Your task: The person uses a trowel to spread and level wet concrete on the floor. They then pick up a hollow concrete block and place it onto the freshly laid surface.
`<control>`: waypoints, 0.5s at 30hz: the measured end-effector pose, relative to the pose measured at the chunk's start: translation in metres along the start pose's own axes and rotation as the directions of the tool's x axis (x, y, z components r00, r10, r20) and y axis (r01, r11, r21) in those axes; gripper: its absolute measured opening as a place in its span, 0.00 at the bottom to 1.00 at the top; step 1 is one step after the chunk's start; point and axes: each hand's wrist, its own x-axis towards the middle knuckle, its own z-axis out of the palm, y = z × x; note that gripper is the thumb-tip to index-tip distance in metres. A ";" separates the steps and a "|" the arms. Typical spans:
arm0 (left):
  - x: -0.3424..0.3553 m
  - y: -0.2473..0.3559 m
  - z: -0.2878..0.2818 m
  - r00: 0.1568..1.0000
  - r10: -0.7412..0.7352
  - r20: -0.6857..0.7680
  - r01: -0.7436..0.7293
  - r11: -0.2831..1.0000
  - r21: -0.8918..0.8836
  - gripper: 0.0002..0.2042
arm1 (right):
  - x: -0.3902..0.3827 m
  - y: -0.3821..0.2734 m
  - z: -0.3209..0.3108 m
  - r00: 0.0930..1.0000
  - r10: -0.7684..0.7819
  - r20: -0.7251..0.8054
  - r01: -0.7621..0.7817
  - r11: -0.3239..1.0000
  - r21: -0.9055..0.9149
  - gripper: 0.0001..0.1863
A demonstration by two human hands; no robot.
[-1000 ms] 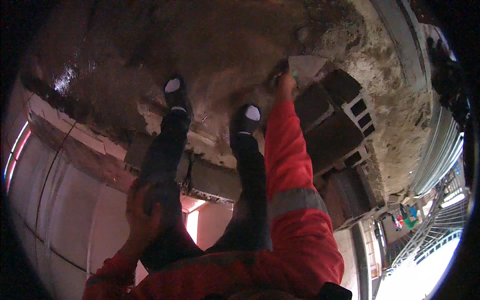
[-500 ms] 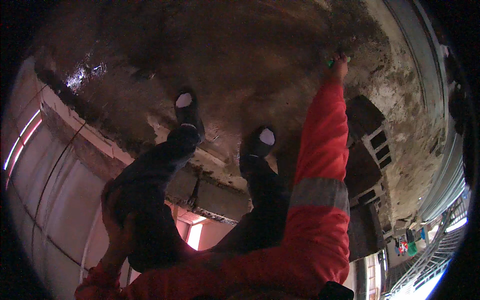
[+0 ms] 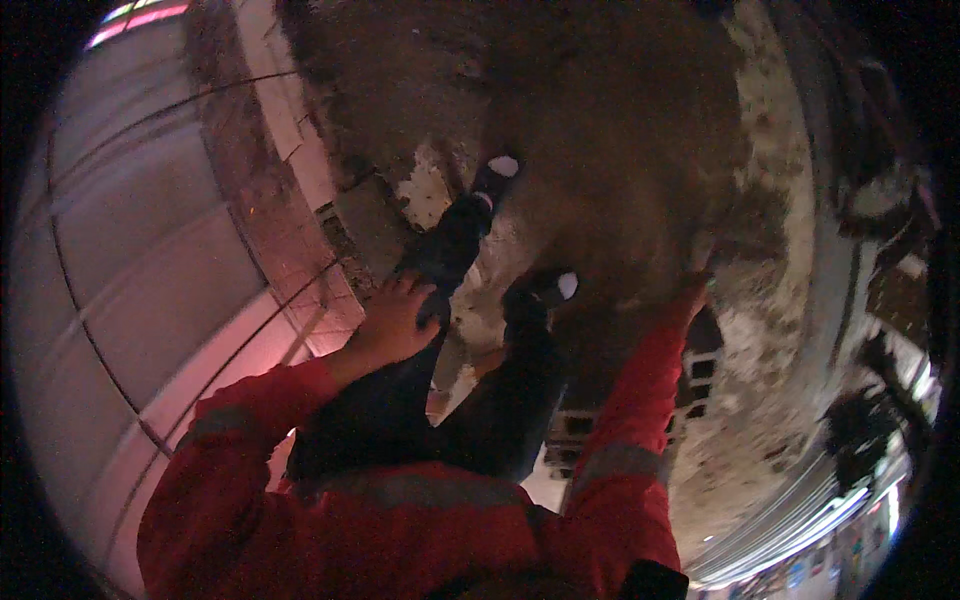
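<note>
My left hand [image 3: 400,318] rests on my left knee with its fingers spread, and nothing shows in it. My right arm, in a red sleeve with a grey band, reaches out to the right over the dark floor. At its end my right hand [image 3: 697,278] is smeared by motion and low contrast. A small green thing [image 3: 711,284] shows at the edge of that hand; its kind is too small to tell. The fingers seem closed round it, partly hidden. Beside the right forearm stand grey hollow concrete blocks [image 3: 702,370].
Dark, wet-looking ground [image 3: 620,130] spreads ahead of my feet in dark shoes [image 3: 490,185]. A panelled wall [image 3: 160,200] with a low brick-like ledge [image 3: 290,150] runs along the left. Rough pale concrete [image 3: 750,350] and bundled metal sheets or bars [image 3: 790,535] lie to the right.
The view has turned and tilted. My right hand has come nearer, from far out over the floor to beside the blocks. My left hand has shifted along the left leg onto the knee.
</note>
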 end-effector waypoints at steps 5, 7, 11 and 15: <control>-0.022 -0.023 0.020 0.990 -0.139 -0.038 0.137 0.990 -0.045 0.26 | -0.058 -0.003 0.075 0.986 0.108 0.129 -0.087 0.983 -0.161 0.19; -0.035 -0.033 0.009 0.971 -0.238 -0.015 0.235 0.966 -0.109 0.26 | -0.082 -0.004 0.112 0.976 0.149 0.160 -0.113 0.971 -0.212 0.21; -0.024 -0.079 -0.040 0.946 -0.325 -0.023 0.258 0.791 -0.554 0.28 | -0.112 -0.040 0.202 0.968 0.122 0.217 -0.050 0.949 -0.312 0.21; -0.016 -0.138 -0.012 0.920 -0.375 -0.110 0.275 0.821 -0.500 0.31 | -0.122 -0.044 0.320 0.940 0.154 0.303 -0.013 0.908 -0.420 0.18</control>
